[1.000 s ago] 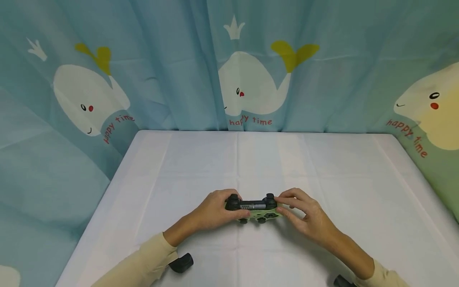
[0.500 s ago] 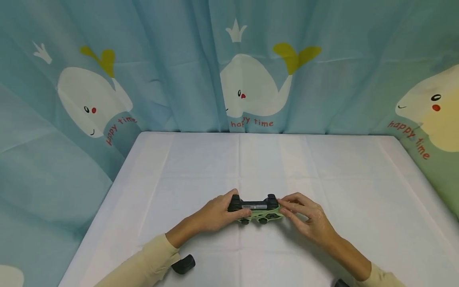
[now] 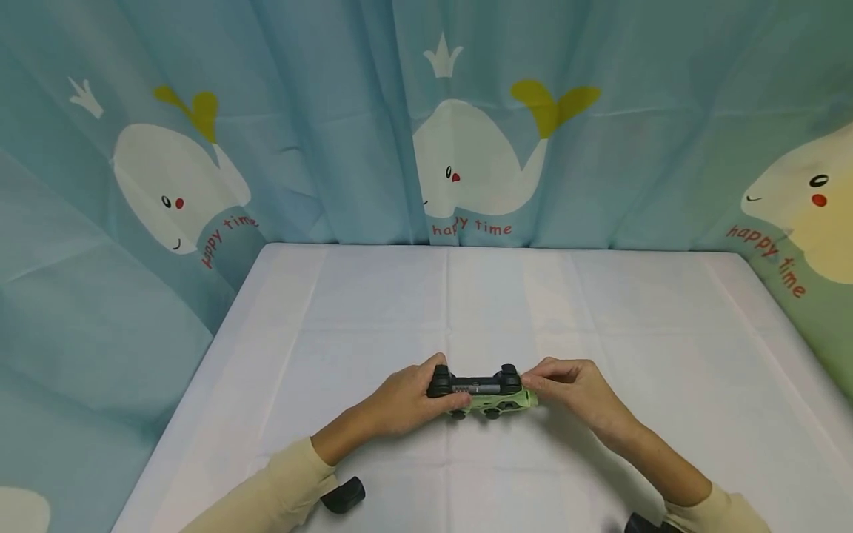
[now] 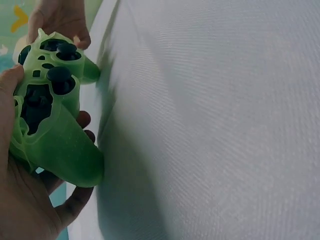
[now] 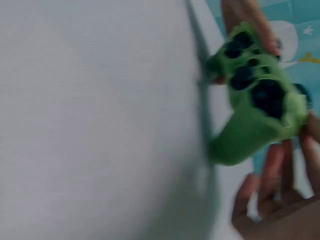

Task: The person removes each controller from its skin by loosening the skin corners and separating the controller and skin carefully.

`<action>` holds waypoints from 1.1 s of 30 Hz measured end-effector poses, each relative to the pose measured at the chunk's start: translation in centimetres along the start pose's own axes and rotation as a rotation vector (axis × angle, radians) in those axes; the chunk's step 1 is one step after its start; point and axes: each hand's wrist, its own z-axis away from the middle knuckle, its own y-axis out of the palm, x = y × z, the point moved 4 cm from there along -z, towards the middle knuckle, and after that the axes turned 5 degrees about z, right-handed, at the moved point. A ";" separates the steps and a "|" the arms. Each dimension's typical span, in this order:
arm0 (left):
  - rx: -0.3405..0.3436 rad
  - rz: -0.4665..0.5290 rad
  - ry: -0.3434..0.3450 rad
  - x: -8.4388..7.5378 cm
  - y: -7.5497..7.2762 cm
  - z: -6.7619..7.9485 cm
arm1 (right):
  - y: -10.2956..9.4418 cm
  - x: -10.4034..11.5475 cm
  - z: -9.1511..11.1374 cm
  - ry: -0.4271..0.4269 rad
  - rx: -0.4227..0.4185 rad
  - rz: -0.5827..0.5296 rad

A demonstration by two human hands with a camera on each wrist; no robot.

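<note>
A black game controller [image 3: 476, 386] is held a little above the white table, its shoulder buttons facing away in the head view. A light-green silicone cover [image 4: 70, 150] wraps its face and grips, with thumbsticks and buttons showing through the holes. My left hand [image 3: 403, 400] grips the controller's left end, thumb on the front and fingers behind. At the other end, my right hand [image 3: 586, 392] pinches the edge of the cover near the shoulder buttons between thumb and index finger. In the right wrist view, its other fingers are spread below the cover.
White cloth covers the table [image 3: 373, 296]. A blue-green curtain [image 3: 320, 148] printed with whales hangs along the back and sides. A black wrist-worn device [image 3: 343, 495] shows below the left sleeve, and another [image 3: 643, 523] by the right sleeve.
The right thumb and fingers have drawn together into a pinch at the controller's corner and shifted slightly outward, exposing more of the green cover there. The left hand keeps its grip.
</note>
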 end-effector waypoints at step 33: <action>-0.065 -0.304 0.183 -0.5 0.4 0.6 | 1.5 1.1 0.1 0.192 0.248 0.248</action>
